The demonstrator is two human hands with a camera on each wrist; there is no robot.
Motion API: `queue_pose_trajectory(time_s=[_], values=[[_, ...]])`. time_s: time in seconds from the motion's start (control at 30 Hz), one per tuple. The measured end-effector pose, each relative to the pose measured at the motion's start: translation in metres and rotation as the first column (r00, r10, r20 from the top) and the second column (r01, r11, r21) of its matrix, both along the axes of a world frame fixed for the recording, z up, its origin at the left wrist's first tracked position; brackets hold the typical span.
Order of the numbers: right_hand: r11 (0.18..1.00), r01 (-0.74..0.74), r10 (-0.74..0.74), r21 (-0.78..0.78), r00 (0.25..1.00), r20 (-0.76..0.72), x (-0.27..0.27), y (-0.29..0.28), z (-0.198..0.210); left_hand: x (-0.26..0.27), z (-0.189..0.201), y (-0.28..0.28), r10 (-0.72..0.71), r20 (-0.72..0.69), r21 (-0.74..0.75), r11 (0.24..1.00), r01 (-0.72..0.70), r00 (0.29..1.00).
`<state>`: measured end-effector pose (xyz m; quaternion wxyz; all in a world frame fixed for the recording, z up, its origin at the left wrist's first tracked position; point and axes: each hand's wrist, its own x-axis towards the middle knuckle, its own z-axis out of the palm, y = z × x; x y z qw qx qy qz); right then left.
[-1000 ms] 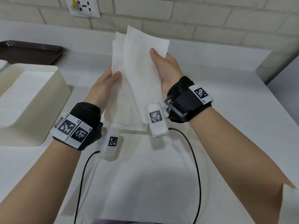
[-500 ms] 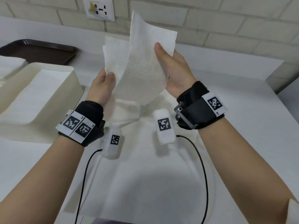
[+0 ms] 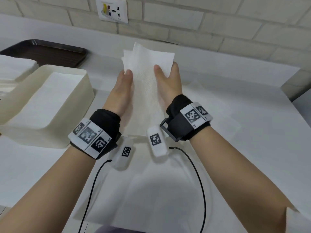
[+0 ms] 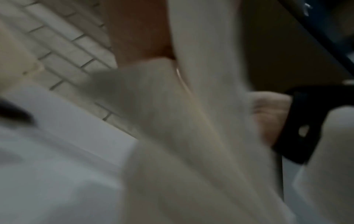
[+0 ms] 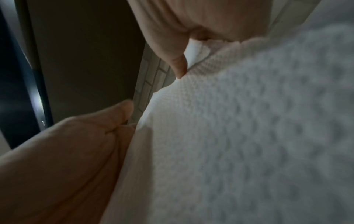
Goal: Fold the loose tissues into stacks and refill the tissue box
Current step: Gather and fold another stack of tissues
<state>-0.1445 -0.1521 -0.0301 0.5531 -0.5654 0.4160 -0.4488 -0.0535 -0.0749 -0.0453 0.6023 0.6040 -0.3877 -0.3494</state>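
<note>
A white embossed tissue (image 3: 146, 71), folded into a narrow upright strip, hangs above the table between both hands. My left hand (image 3: 127, 76) pinches its left edge, thumb in front and fingers hidden behind. My right hand (image 3: 165, 69) pinches its right edge near the top corner. In the right wrist view the tissue (image 5: 249, 136) fills the frame, with a fingertip (image 5: 178, 66) on its edge. The left wrist view is blurred and shows the tissue (image 4: 191, 136) close up. The cream tissue box (image 3: 67, 69) stands open at the left.
More flat white tissue sheets (image 3: 151, 190) lie on the table under my wrists. At the far left sits a tissue stack (image 3: 13, 66), with a dark brown tray (image 3: 50, 54) behind the box. A brick wall with a socket (image 3: 112, 10) closes the back. Black cables trail from both wrists.
The right half of the tissue has swung over onto the left half. My hands have come closer together and lower, and the tissue is now narrower.
</note>
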Motion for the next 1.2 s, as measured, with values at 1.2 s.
queue_pose_trajectory(time_s=[1.2], values=[[0.971, -0.11, 0.095, -0.211, 0.992, -0.08, 0.034, 0.023, -0.023, 0.031, -0.012, -0.016, 0.213, 0.173, -0.289, 0.944, -0.158, 0.962]])
